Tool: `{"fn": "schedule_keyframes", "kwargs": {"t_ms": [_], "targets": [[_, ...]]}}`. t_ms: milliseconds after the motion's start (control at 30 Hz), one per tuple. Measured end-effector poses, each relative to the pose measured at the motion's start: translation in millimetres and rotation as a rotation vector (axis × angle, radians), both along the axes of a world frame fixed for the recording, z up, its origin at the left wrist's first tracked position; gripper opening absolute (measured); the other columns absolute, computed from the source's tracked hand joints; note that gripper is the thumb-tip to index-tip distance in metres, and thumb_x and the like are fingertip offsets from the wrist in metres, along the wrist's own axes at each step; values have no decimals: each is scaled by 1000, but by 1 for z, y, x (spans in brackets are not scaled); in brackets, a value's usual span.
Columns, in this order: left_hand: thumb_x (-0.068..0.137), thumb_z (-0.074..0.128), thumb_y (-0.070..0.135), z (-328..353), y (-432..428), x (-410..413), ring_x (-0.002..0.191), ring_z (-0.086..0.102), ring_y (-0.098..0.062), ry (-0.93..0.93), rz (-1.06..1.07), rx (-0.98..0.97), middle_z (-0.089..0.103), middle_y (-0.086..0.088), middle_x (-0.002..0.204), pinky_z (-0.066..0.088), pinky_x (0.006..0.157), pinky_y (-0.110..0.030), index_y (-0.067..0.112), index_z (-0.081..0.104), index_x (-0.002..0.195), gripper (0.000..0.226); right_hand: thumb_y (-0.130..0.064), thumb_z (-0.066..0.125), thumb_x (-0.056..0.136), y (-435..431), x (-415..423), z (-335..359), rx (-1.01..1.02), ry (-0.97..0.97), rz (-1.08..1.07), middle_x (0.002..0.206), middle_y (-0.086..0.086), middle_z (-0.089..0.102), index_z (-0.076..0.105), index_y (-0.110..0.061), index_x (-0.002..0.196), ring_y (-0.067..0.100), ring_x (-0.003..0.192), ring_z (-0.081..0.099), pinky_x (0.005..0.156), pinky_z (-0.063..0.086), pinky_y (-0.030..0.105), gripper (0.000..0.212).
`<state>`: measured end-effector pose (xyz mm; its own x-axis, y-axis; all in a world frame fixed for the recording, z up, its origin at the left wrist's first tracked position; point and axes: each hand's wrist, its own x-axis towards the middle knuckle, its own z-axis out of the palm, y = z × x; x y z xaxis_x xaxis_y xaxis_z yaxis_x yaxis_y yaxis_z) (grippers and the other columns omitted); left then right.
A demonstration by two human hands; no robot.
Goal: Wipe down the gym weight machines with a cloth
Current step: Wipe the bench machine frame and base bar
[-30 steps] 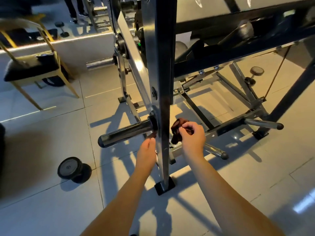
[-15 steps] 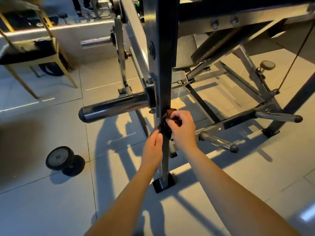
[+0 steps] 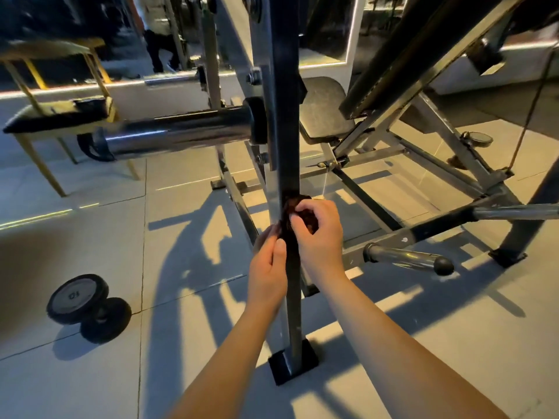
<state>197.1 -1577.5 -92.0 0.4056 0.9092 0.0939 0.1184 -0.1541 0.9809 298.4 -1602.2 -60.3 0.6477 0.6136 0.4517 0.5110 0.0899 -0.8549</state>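
So the right hand is scrunching the cloth onto the post, left hand is gripping that post alongside.

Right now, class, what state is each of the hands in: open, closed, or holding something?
Left hand: curled round the upright post, apparently pinching the cloth too.
Right hand: closed on the cloth, holding it against the post.

dark cloth bunched vs machine upright
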Motion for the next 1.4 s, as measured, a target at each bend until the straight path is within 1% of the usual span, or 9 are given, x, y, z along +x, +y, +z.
{"fn": "schedule_keyframes", "kwargs": {"t_ms": [133, 233, 467, 633, 867, 967, 1033, 1200, 1400], "targets": [[109, 39, 27, -24, 1, 4, 105, 62, -2, -116, 13, 41, 64, 1, 117, 49, 80, -11, 24, 62, 128, 31, -16, 66, 96, -1, -2, -46, 50, -40, 31, 105, -17, 52, 63, -24, 108, 4, 104, 55, 86, 47, 12, 15], [110, 37, 21, -29, -7, 3, 93, 62, 6, -147, 5, 76, 67, 6, 102, 47, 72, -7, 29, 62, 119, 27, -13, 66, 95, -12, 5, -69, 6, -36, 73, 104, -18, 55, 64, -27, 106, 0, 102, 55, 86, 47, 13, 18], [111, 33, 23, -14, -21, 0, 89, 55, 23, -161, -14, 119, 61, 21, 101, 40, 68, 2, 42, 53, 117, 29, -13, 62, 98, -5, 7, -22, 161, -156, 66, 115, -16, 51, 67, -18, 120, -14, 108, 46, 90, 36, -1, 23], [111, 33, 24, -6, -22, -4, 87, 53, 28, -122, 12, 141, 60, 26, 97, 39, 67, 3, 52, 50, 103, 34, -11, 63, 97, 1, 7, -43, 105, -266, 69, 121, -16, 52, 66, -22, 120, 4, 117, 50, 99, 46, 16, 25], [109, 33, 34, -32, -34, -6, 104, 61, 5, -97, 22, 77, 66, 23, 104, 46, 79, -12, 44, 54, 127, 29, -11, 61, 99, -14, 9, -50, -6, -247, 115, 115, -15, 55, 70, -21, 117, 5, 112, 54, 100, 53, 31, 23], [109, 32, 38, -30, -34, -6, 88, 63, -11, -103, 42, 49, 61, 19, 78, 48, 70, -22, 42, 58, 119, 28, -10, 60, 99, -8, 6, -33, 66, -280, 86, 125, -9, 55, 66, -20, 128, 7, 121, 49, 103, 46, 21, 31], [109, 32, 38, -28, -31, -6, 77, 57, -7, -113, 50, 35, 56, 20, 69, 48, 67, -25, 47, 56, 114, 26, -9, 61, 99, -2, 3, -35, 71, -323, 63, 130, -5, 54, 64, -20, 132, 9, 125, 46, 103, 42, 21, 35], [109, 32, 39, -38, -28, -9, 108, 61, -9, -105, 30, 61, 67, 12, 112, 52, 93, -33, 36, 56, 135, 36, -9, 62, 98, -13, 4, -65, -14, -393, 72, 130, -3, 57, 66, -18, 130, 14, 124, 49, 104, 50, 34, 34], [109, 32, 40, -39, -22, -11, 97, 61, -14, -127, 60, 33, 63, 6, 96, 58, 87, -46, 31, 61, 114, 31, -9, 61, 98, -5, 4, -45, 5, -532, 11, 132, 2, 55, 63, -15, 134, 16, 126, 47, 105, 44, 25, 36]]}}
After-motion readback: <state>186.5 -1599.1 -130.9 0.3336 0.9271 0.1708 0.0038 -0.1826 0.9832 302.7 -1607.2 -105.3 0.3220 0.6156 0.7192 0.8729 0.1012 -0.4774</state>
